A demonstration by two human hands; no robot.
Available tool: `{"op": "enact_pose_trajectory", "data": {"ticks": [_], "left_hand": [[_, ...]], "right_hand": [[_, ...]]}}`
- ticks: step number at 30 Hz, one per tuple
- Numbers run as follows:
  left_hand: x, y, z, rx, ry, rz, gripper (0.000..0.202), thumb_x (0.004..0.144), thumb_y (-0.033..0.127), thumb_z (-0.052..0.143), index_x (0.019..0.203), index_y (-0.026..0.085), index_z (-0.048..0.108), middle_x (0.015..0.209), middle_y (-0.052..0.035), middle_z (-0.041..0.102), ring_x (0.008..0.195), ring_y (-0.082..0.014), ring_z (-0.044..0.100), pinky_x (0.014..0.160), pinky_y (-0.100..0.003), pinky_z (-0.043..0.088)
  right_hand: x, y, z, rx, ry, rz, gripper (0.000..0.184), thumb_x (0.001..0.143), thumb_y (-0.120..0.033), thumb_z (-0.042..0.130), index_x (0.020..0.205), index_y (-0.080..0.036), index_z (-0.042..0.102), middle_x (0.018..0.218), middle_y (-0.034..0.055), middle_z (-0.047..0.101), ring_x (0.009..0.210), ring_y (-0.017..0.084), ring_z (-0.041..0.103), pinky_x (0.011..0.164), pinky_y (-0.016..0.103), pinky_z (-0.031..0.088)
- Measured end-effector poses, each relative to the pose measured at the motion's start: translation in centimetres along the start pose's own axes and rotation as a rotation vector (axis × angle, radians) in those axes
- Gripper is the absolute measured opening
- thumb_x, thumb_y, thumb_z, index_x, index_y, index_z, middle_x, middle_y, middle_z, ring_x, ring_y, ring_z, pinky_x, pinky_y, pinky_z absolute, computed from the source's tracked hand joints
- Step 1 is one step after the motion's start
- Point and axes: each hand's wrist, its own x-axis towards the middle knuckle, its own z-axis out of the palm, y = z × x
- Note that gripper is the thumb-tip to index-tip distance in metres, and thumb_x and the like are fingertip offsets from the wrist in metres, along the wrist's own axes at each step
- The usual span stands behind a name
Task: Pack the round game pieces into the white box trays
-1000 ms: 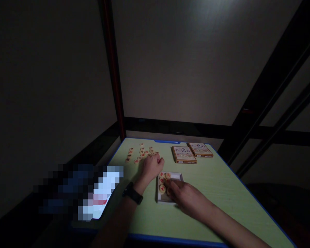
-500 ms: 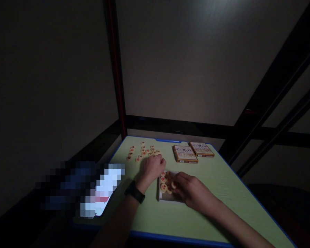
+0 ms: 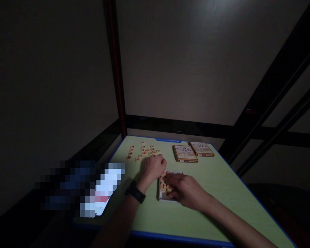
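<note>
A shallow white box (image 3: pixel 167 199) on the table holds several round, pale xiangqi pieces (image 3: pixel 163 187) with red characters. My right hand (image 3: pixel 187 189) reaches into it from the right, its thumb and fingers closed around a xiangqi piece (image 3: pixel 169 188) among the others; the hand covers the box's right part. Just beyond the box's upper left corner rests my left hand (image 3: pixel 155 167), fingers curled in and a dark watch (image 3: pixel 135 192) on its wrist. Whatever it may hold is hidden. Past its knuckles, several loose pieces (image 3: pixel 144 150) lie scattered on the table.
Two flat printed boxes (image 3: pixel 185 153) sit side by side at the table's far right. A lit, blurred-out screen (image 3: pixel 103 191) lies at the left edge. The green table (image 3: pixel 222 213) has a blue rim and stands close to the walls.
My right hand has shifted slightly left and lowered a piece into the box, beside the left row. My left hand has barely moved.
</note>
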Motion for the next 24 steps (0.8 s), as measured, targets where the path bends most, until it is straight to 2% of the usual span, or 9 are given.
{"op": "enact_pose_trajectory", "data": {"ticks": [11,16,20,22,24], "left_hand": [[-0.1,0.1,-0.3,-0.016,0.001,-0.01,0.03,0.09,0.029,0.041,0.087,0.022,0.07,0.089,-0.008,0.074,0.081,-0.0221,0.068,0.064,-0.028,0.043],[-0.1,0.3,-0.3,-0.052,0.049,-0.029,0.029,0.09,0.03,0.042,0.084,0.022,0.069,0.083,-0.007,0.073,0.075,-0.0209,0.067,0.061,-0.028,0.039],[-0.3,0.4,-0.2,-0.11,0.21,0.005,0.025,0.087,0.027,0.046,0.071,0.021,0.064,0.073,-0.0045,0.069,0.067,-0.0182,0.063,0.059,-0.027,0.036],[-0.5,0.3,0.0,-0.158,0.352,0.109,0.023,0.085,0.021,0.047,0.067,0.021,0.06,0.07,-0.0031,0.066,0.064,-0.0164,0.06,0.059,-0.027,0.035],[-0.8,0.3,0.1,-0.222,0.52,0.266,0.023,0.085,0.017,0.045,0.065,0.02,0.055,0.067,-0.0022,0.063,0.062,-0.0148,0.057,0.059,-0.027,0.035]], "right_hand": [[-0.2,-0.1,0.0,-0.007,0.009,0.035,0.029,0.075,-0.013,0.064,0.103,-0.019,0.06,0.101,0.0079,0.069,0.092,0.023,0.063,0.075,0.028,0.045],[-0.3,0.2,-1.3,0.084,0.042,0.007,0.03,0.078,-0.018,0.068,0.106,-0.02,0.061,0.096,0.0061,0.07,0.085,0.02,0.064,0.073,0.026,0.044],[1.0,2.1,-2.9,0.124,0.152,0.101,0.014,0.086,-0.025,0.062,0.098,-0.019,0.065,0.082,0.0052,0.07,0.072,0.018,0.063,0.063,0.025,0.041],[2.5,3.3,-3.4,0.123,0.213,0.118,0.015,0.086,-0.023,0.059,0.098,-0.018,0.066,0.079,0.0052,0.07,0.068,0.017,0.062,0.063,0.025,0.04],[4.6,4.4,-3.4,0.127,0.219,0.097,0.018,0.083,-0.016,0.056,0.097,-0.017,0.068,0.078,0.0052,0.071,0.069,0.017,0.062,0.065,0.025,0.041]]}}
